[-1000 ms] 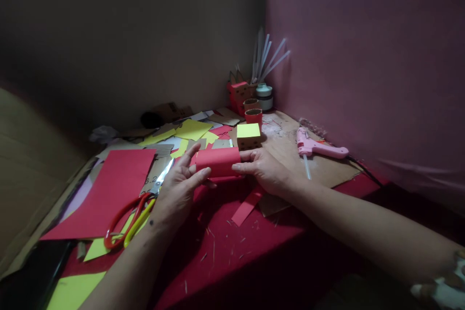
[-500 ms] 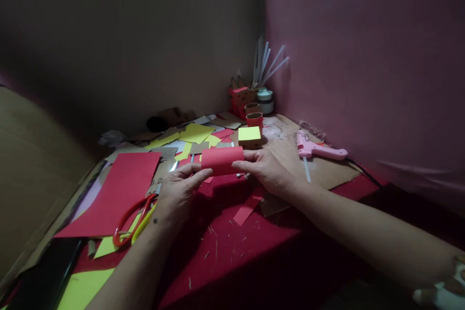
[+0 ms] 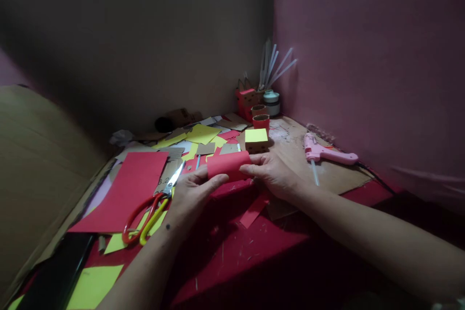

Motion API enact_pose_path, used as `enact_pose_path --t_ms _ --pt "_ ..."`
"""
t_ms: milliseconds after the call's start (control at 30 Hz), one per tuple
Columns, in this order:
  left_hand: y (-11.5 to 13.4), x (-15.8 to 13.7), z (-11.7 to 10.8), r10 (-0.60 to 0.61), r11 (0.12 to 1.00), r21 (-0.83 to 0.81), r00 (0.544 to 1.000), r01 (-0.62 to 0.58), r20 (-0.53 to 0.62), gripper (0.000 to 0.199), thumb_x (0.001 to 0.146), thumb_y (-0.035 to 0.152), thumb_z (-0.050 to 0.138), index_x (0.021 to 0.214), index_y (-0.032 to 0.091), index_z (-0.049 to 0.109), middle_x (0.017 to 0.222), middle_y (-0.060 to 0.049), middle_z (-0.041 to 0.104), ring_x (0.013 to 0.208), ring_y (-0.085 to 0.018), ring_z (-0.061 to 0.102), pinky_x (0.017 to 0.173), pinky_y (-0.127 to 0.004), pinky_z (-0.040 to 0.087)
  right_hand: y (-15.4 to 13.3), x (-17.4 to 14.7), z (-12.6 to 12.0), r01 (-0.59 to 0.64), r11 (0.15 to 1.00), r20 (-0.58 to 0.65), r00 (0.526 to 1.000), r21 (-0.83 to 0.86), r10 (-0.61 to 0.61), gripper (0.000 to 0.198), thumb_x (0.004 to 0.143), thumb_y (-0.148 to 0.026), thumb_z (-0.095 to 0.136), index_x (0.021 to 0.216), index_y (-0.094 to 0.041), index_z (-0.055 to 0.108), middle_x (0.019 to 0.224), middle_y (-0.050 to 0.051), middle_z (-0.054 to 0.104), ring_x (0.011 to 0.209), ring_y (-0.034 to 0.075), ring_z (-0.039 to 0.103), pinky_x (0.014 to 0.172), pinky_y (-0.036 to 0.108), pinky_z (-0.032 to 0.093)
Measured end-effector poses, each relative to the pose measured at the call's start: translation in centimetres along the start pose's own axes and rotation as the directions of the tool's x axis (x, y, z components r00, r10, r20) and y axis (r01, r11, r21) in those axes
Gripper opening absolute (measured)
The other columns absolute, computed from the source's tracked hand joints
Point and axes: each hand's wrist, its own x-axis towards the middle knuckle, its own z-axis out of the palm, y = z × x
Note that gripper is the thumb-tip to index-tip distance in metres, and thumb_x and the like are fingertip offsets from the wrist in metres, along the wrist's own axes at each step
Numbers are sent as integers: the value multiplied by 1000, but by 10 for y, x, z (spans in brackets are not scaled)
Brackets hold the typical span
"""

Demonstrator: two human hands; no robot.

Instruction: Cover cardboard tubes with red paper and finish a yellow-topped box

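Between my two hands is a piece of red paper (image 3: 228, 165), curved into a roll and held sideways above the table. My left hand (image 3: 198, 189) grips its left end, thumb along the front and fingers behind or inside. At the right end, my right hand (image 3: 271, 172) pinches the paper between thumb and fingers. Whether a tube lies inside the roll is hidden. Scissors (image 3: 156, 213) with red and yellow handles lie just left of my left wrist. Below my right hand rests a narrow red paper strip (image 3: 255, 210).
A large red sheet (image 3: 123, 189) lies at left, near a black flat object (image 3: 60, 271). Paper scraps (image 3: 201, 134) cover the back. A yellow-topped cardboard box (image 3: 256, 135), red tube (image 3: 261, 123) and lidded jar (image 3: 271, 101) stand behind. A pink glue gun (image 3: 329, 152) lies right.
The view has shifted, so everything sits slightly farther right. My left thumb has slid right along the front of the red paper, and more of the scissors shows. Both hands keep hold.
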Motion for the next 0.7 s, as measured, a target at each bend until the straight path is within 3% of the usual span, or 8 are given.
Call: enact_pose_path --t_ms 100,267,400,533,633,700 --pt "-3 1 2 -15 1000 -25 1000 15 -15 21 66 32 80 82 19 76 83 -7 76 80 -25 68 77 -36 52 -2 -2 4 73 996 72 995 -47 -70 27 72 -31 74 97 -20 75 86 4 74 80 18 66 87 37 47" --pt "-9 3 1 -2 1000 -25 1000 1 -27 25 63 31 82 84 18 76 86 -8 76 84 -25 68 78 -36 53 -2 0 6 185 967 39 983 -173 -181 23 73 -34 72 92 -23 77 90 3 73 89 20 65 94 39 45" --pt "-8 2 4 -44 998 -40 999 44 -1 27 63 28 82 87 17 76 85 -7 76 77 -24 68 76 -37 54 3 2 5 354 877 41 932 -324 -360 17 74 -32 72 88 -24 77 93 3 72 96 20 63 94 38 45" --pt "-5 3 6 -42 980 -194 998 49 43 20 65 20 80 84 16 75 78 -5 74 75 -20 67 77 -33 53 2 -1 7 417 779 54 893 -468 -446 10 79 -28 68 81 -23 76 89 4 68 91 19 61 87 36 46" --pt "-5 8 0 -63 956 -288 997 51 -33 19 62 18 81 79 14 73 66 -2 70 63 -15 63 67 -25 51 -4 -7 9 451 737 -10 850 -502 -527 15 85 -29 59 82 -23 72 87 3 62 86 18 58 83 35 46" --pt "-5 11 -5 -71 947 -319 993 38 -92 22 61 19 82 81 14 73 65 -1 69 59 -12 62 61 -21 50 -6 -11 9 463 770 -108 823 -439 -557 14 86 -30 59 93 -23 68 93 4 61 89 18 56 85 34 45"
